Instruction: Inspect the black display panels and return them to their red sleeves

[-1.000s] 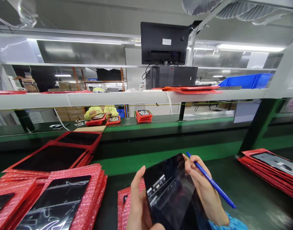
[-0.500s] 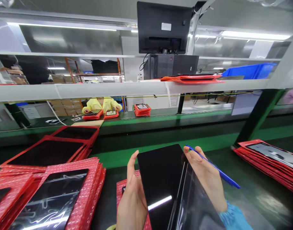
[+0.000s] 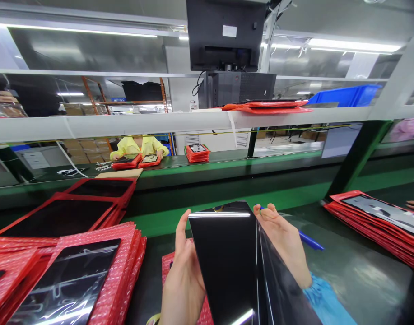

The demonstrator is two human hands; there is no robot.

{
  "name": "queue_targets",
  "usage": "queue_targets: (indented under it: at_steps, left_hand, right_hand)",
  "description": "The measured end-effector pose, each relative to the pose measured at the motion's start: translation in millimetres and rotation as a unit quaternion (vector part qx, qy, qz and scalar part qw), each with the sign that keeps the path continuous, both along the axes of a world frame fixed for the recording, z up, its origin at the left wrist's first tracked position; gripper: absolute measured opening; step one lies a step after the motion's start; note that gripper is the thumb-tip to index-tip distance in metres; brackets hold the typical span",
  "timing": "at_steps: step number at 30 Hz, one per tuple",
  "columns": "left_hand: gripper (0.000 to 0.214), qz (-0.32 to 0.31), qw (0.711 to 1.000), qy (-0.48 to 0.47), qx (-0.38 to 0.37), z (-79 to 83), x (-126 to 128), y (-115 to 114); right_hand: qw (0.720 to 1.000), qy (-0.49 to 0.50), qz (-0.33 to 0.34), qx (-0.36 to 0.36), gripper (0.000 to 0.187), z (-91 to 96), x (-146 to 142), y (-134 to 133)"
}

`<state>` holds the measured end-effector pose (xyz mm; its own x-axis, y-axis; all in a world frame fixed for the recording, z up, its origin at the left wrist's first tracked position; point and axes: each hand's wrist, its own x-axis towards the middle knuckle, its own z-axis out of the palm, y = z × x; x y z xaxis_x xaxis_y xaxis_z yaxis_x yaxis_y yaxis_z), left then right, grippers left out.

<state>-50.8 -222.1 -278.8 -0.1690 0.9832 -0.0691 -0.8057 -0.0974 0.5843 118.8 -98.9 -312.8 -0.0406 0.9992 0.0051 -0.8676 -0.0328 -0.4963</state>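
My left hand (image 3: 183,275) grips the left edge of a black glass screen panel (image 3: 227,257), thumb up along its side. The panel is tilted and reflects a light strip near its top. My right hand (image 3: 284,239) is closed at the panel's upper right corner, pinching a clear film (image 3: 281,289) that stands away from the glass along the right side. A blue pen (image 3: 311,241) is also held in that hand, running behind the fingers. Beneath the panel, partly hidden, lies a red bubble-wrap sleeve (image 3: 206,312).
On the left are stacks of red bubble-wrap sleeves (image 3: 130,253) with dark screens on top. Another red stack (image 3: 372,225) sits at the right. A white shelf rail (image 3: 142,124) crosses ahead, bearing a computer case (image 3: 240,88). Beyond it a person in yellow (image 3: 149,145) handles red sleeves.
The panel has tilted, so a light reflection now crosses its top edge. My right hand has turned slightly, and the pen shows less behind it. The whole view has shifted a little.
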Motion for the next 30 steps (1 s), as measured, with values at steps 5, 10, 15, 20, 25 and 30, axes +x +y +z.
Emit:
queue_targets:
  at_steps: [5,10,15,20,25,30]
  left_hand:
    - [0.067,-0.005,0.998,0.049,0.033,-6.6,-2.0,4.1]
    - [0.078,-0.071,0.993,0.054,0.074,-13.8,-5.1,-1.0]
    - [0.099,-0.102,0.982,0.077,0.141,-20.5,-4.0,-1.6]
    - [0.123,-0.082,0.978,0.067,0.182,-16.5,3.0,-1.6]
    - [0.128,-0.071,0.984,0.083,0.142,-9.5,4.2,-8.9]
    - [0.119,-0.077,0.989,0.054,0.110,-8.1,2.3,-13.7]
  right_hand:
    - [1.000,-0.004,-0.003,-0.007,0.041,-1.2,1.7,0.1]
    - [1.000,-0.018,-0.001,-0.016,0.034,2.7,0.6,-0.3]
    - [0.999,-0.026,0.019,-0.014,0.036,-2.9,-2.7,6.4]
    - [0.998,-0.044,0.051,-0.016,0.037,-10.5,-6.2,12.3]
    - [0.994,-0.063,0.086,-0.030,0.035,-10.0,-15.9,10.2]
    - [0.985,-0.082,0.140,-0.065,0.039,-10.8,-25.8,1.7]
